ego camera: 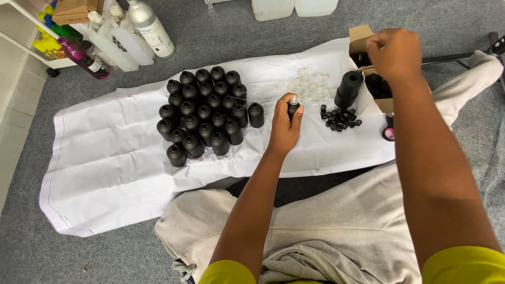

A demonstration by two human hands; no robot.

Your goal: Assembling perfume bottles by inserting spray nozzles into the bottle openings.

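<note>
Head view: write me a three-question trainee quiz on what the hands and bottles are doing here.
1. True or false: the left hand holds a small matte black plastic bottle with a clear pump top.
2. Where is the right hand? A) over the open brown cardboard box B) on the pink bottle C) on the grey carpet.
3. What surface does the cluster of black bottles stand on?

Key: 1 true. 2 A. 3 a white cloth sheet spread over the floor.
</note>
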